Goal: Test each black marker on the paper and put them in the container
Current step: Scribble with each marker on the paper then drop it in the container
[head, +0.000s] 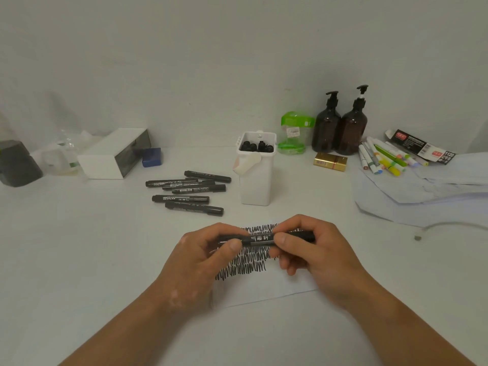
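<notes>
Nearest marker point(260, 237) has white Chinese characters on the barrel, looks like 听雨轩. Black pack point(420, 147) on the right shows something like 1120. Print on the loose markers point(184, 191) is too small to read.

Table top point(79, 260): white, smooth, matt. Paper sheet point(264, 291), lower centre: thin, matt, and the black ink scribbles on it look dull. Black marker point(260, 237) above it: smooth plastic barrel, slight sheen, white print. Loose markers point(187, 199), left of centre: same plastic. Container point(257, 186), centre: white plastic, satin finish. Pump bottles point(326, 133), upper right: dark amber, glossy; can't tell glass from plastic. Gold box point(330, 161) in front of them: shiny, foil-like. Green jar point(294, 133): translucent glossy plastic.
</notes>
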The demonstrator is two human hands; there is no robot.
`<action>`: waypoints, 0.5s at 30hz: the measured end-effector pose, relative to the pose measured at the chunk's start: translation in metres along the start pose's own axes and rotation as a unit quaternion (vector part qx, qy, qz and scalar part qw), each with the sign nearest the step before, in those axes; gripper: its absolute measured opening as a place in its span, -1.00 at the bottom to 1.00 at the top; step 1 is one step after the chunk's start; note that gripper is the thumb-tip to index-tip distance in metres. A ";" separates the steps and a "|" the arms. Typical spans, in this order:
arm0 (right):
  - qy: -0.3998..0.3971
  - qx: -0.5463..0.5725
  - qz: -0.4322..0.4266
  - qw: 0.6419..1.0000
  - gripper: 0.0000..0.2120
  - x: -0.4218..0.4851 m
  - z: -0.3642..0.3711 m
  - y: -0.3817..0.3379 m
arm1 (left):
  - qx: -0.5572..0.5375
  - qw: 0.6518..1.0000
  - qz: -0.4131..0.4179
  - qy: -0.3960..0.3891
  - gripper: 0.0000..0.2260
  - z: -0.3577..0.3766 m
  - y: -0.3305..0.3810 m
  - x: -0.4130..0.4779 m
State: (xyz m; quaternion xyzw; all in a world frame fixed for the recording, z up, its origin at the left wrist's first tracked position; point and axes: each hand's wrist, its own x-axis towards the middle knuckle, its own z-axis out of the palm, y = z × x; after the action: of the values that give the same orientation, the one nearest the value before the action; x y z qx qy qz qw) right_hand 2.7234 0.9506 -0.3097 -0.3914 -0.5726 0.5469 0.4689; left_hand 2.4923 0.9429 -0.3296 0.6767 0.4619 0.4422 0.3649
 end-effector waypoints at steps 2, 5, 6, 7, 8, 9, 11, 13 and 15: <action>-0.013 -0.032 -0.005 0.999 -0.95 -0.001 0.004 -0.001 | -0.031 0.999 -0.009 0.006 -0.72 0.002 -0.001 0.000; -0.008 -0.049 -0.014 0.999 -0.92 -0.004 0.015 0.000 | -0.107 0.994 -0.033 0.015 -0.64 0.010 0.002 -0.002; 0.003 -0.046 -0.016 0.999 -0.92 -0.004 0.018 0.001 | -0.139 0.989 -0.043 0.024 -0.62 0.013 0.004 -0.002; 0.014 -0.041 -0.017 0.999 -0.91 -0.004 0.021 0.001 | -0.165 0.984 -0.053 0.033 -0.60 0.015 0.006 -0.002; 0.025 -0.033 -0.016 0.999 -0.90 -0.004 0.024 0.002 | -0.182 0.980 -0.062 0.043 -0.60 0.017 0.007 -0.002; 0.034 -0.023 -0.012 0.999 -0.88 -0.003 0.026 0.001 | -0.194 0.977 -0.069 0.052 -0.61 0.019 0.009 -0.002; 0.048 -0.007 -0.003 0.999 -0.86 -0.002 0.029 0.001 | -0.218 0.971 -0.079 0.064 -0.64 0.022 0.011 -0.001; 0.056 -0.003 0.000 0.998 -0.84 -0.002 0.031 0.000 | -0.230 0.966 -0.089 0.073 -0.68 0.024 0.013 0.000; 0.058 -0.007 -0.003 0.998 -0.83 -0.002 0.034 0.001 | -0.226 0.966 -0.094 0.082 -0.67 0.024 0.013 0.001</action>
State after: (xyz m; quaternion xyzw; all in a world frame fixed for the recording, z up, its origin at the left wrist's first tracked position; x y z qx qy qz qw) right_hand 2.6914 0.9397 -0.3098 -0.4239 -0.5491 0.5177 0.5007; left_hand 2.5185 0.9376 -0.3256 0.4916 0.4395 0.5533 0.5091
